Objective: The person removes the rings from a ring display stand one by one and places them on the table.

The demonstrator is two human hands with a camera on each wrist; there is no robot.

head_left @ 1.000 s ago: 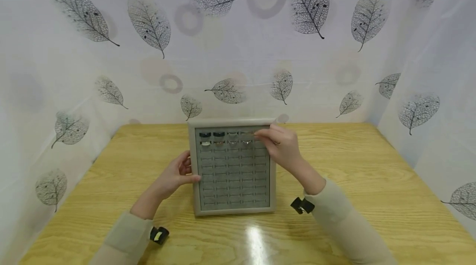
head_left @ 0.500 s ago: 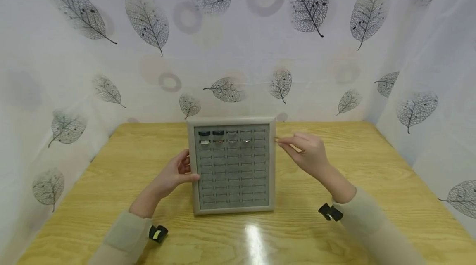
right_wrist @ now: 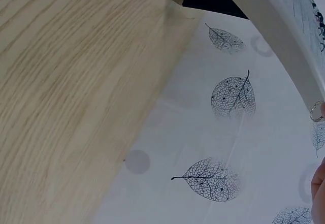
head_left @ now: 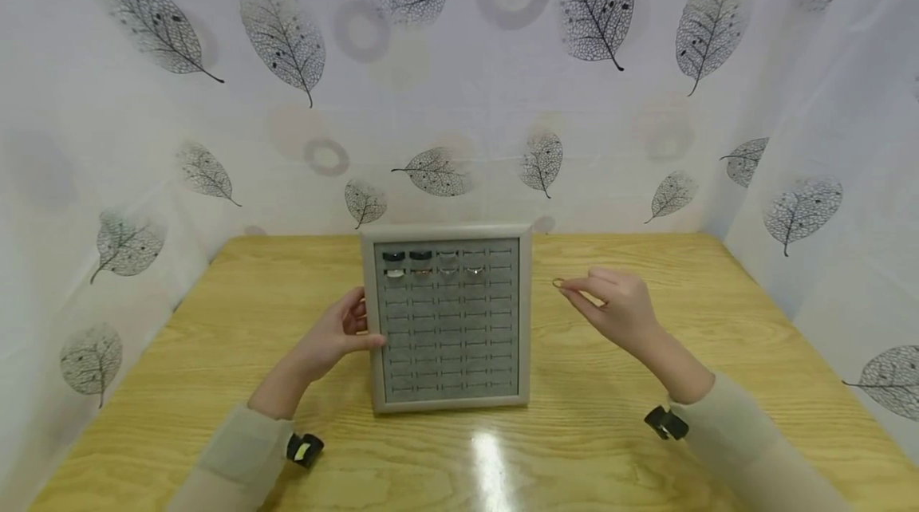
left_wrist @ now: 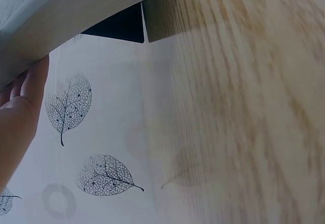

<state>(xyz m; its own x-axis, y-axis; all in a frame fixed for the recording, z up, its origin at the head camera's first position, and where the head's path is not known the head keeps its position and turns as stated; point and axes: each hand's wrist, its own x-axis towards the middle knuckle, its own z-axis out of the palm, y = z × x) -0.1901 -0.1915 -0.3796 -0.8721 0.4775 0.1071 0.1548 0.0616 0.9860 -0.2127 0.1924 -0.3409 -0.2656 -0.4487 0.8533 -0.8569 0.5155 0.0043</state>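
A ring display board (head_left: 524, 328) with a pale frame and grey slotted padding stands propped on the table. My left hand (head_left: 333, 336) grips its left edge, the thumb on the front and the other fingers mostly out of sight. To the right of the board, my right hand (head_left: 617, 309) pinches a thin gold-coloured ring (head_left: 557, 282) between thumb and fingertips, apart from the board. That ring also shows at the right edge of the right wrist view. Several rings sit in the top two rows, among them a black ring (head_left: 420, 255) and a white ring (head_left: 395, 273).
The wooden table (head_left: 646, 273) reaches back to a white curtain (head_left: 459, 97) printed with leaves. A dark support (right_wrist: 213, 0) props the board from behind. Each sleeve carries a black wrist camera, one of them the right wrist camera (head_left: 666, 423).
My right hand has drawn away from the board's upper right slots, moving right and slightly down with the ring pinched in it. The left hand keeps its grip on the board.
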